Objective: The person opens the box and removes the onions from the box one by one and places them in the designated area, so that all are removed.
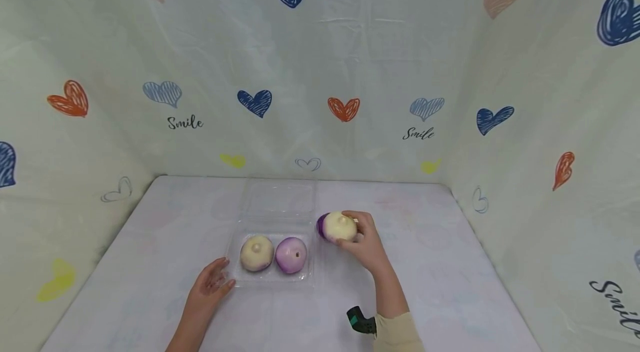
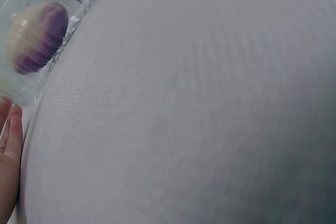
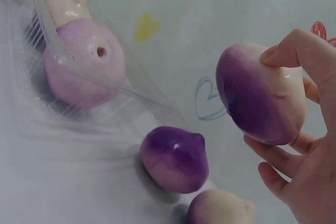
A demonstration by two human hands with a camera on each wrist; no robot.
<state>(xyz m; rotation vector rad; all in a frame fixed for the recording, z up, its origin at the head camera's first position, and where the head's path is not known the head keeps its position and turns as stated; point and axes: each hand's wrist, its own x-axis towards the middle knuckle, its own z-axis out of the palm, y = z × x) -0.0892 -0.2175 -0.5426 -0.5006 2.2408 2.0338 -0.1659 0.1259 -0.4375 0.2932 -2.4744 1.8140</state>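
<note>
A clear plastic clamshell container [image 1: 272, 282] lies with its lid folded back. Inside sit two purple-and-white turnips: one on the left [image 1: 256, 254] showing its pale side, one on the right [image 1: 291, 255] showing its lilac side. My left hand [image 1: 207, 283] holds the container's front left corner between fingers and thumb. To the right of the container, my right hand [image 1: 367, 241] grips another turnip [image 3: 262, 95] above the table. Under it in the right wrist view lie a dark purple turnip [image 3: 176, 159] and a paler one [image 3: 218, 208], the latter cut by the frame.
The container's transparent lid [image 1: 280, 199] extends toward the back of the white table [image 1: 440, 274]. A pale curtain with printed hearts [image 1: 345, 109] surrounds the table at the back and sides. A black device [image 1: 361, 321] sits by the right sleeve [image 1: 397, 332].
</note>
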